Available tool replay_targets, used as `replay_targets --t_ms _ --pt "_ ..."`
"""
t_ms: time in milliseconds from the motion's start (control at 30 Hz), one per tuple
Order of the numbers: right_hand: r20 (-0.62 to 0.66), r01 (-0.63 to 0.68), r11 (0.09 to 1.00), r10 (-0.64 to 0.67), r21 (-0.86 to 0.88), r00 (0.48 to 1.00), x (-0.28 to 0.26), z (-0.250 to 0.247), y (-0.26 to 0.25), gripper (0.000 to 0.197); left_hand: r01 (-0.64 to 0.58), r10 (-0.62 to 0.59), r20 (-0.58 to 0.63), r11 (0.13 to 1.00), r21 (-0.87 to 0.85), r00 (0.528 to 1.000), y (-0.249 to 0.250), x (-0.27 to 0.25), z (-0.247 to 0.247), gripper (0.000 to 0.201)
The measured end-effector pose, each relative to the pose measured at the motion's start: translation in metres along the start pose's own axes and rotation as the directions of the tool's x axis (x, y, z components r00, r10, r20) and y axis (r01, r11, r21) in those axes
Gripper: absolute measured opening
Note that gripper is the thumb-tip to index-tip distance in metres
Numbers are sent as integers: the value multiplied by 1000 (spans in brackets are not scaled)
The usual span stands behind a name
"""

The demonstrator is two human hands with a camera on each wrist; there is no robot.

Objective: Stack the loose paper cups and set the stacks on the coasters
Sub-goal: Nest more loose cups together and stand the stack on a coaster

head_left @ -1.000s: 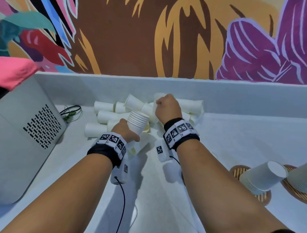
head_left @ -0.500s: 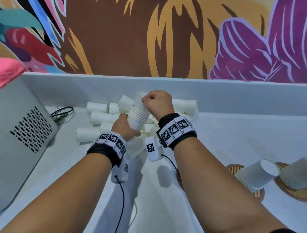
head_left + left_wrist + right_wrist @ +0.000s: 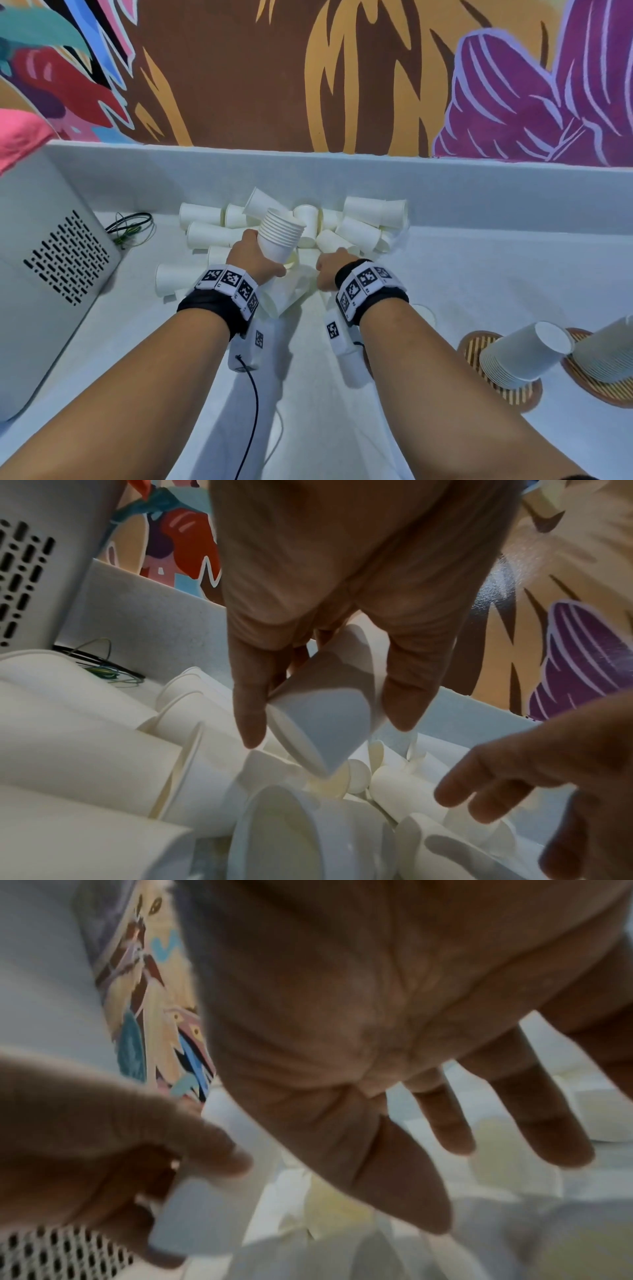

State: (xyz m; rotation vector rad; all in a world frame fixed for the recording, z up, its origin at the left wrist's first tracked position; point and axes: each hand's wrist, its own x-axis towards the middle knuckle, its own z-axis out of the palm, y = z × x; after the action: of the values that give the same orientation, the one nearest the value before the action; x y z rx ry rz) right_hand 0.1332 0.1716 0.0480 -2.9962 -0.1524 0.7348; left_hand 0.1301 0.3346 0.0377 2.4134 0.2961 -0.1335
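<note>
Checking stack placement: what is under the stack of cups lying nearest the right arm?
The finished stack sits tilted on a round slatted coaster, whose striped edge shows around it. The coaster's middle is covered by the cups.

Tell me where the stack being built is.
Head view, centre: the stack is gripped in the left hand, above the loose cups.

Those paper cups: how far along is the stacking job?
Done: two stacks sit upside down on the coasters at right. In hand: the left hand holds a partial stack; the right hand, open, reaches into the pile. Left: many loose cups lie by the back wall.
</note>
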Motion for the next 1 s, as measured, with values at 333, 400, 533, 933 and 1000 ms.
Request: replay_targets --t_ms 333,400,533,933,1000 --pt "-145 39 995 -25 94 989 0 66 10 47 16 -16 4 999 29 1000 -12 -18 -1 77" --pt "-186 2 988 27 154 982 0 56 11 41 18 -17 -5 999 37 1000 -15 -20 -4 76" --pt "-420 32 926 140 377 897 -6 14 12 34 29 -29 0 998 53 1000 -20 -24 -10 79" --pt "-508 305 880 -88 363 857 -30 -48 -31 42 -47 47 -8 997 55 999 -16 -31 -14 77" --pt "-471 328 855 -115 401 875 -24 -39 -37 41 -55 56 -16 998 38 998 -17 -31 -15 75"
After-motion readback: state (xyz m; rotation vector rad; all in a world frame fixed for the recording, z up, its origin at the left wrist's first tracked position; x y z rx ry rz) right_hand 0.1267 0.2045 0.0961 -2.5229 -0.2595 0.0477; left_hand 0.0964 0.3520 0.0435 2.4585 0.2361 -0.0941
